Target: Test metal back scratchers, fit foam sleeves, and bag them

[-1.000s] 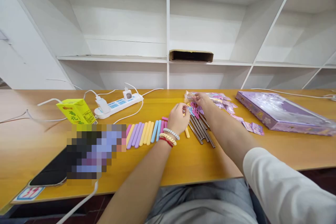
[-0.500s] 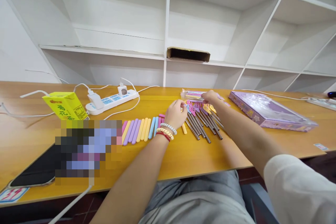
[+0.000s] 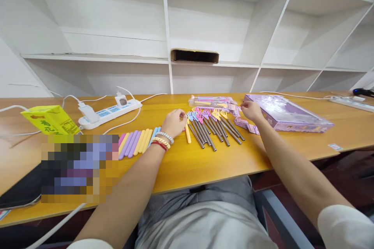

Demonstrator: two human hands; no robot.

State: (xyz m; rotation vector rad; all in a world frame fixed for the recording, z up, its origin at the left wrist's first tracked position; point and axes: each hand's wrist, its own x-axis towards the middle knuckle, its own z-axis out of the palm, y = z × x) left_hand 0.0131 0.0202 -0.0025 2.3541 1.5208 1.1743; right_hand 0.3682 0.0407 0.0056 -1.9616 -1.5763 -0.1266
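Note:
My left hand (image 3: 174, 123), with bracelets at its wrist, is closed beside the upper end of a yellow stick (image 3: 187, 134); what its fingers grip is too small to tell. Under and left of it lies a row of purple, yellow and blue sticks (image 3: 133, 144). Metal rods (image 3: 209, 134) with colourful claw-shaped heads (image 3: 206, 114) lie fanned out between my hands. My right hand (image 3: 251, 109) is closed by the corner of the purple box (image 3: 288, 113), above small purple packets (image 3: 247, 125); what it holds, if anything, is hidden. Clear plastic packs (image 3: 213, 102) lie behind the rods.
A white power strip (image 3: 112, 113) with chargers and cables stands at the back left, near a yellow carton (image 3: 49, 120). A black device (image 3: 22, 184) lies at the front left, beside a blurred patch. White shelves (image 3: 204, 15) rise behind, holding an open cardboard box (image 3: 194, 56).
The view has shifted right. My right hand has moved right, away from the clawed rods and plastic packs, toward the purple box. My left hand stays near the yellow stick.

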